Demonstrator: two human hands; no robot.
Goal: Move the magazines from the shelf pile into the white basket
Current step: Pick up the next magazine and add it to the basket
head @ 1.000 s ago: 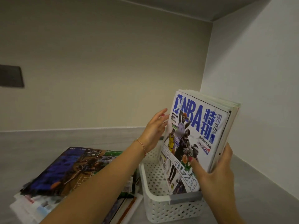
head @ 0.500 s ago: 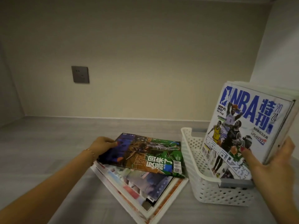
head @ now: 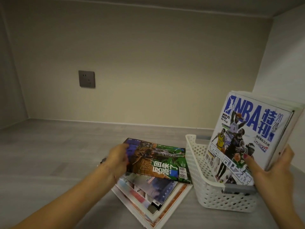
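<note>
A pile of magazines (head: 153, 194) lies flat on the grey shelf, left of the white perforated basket (head: 212, 197). On top is a green and brown magazine (head: 158, 160), its left edge lifted off the pile. My left hand (head: 118, 160) grips that left edge. Several magazines stand upright in the basket, fronted by a white NBA magazine (head: 247, 134) with blue lettering. My right hand (head: 270, 169) holds this upright stack at its right edge, thumb across the cover.
The grey shelf floor (head: 49, 154) stretches to the left and back. A beige back wall carries a dark socket plate (head: 86, 79). A white side wall (head: 283, 63) stands close behind the basket on the right.
My left hand left the NBA magazine, went to the pile and took the top magazine's left edge, now lifting it slightly. The view swung left. My right hand still holds the upright stack.
</note>
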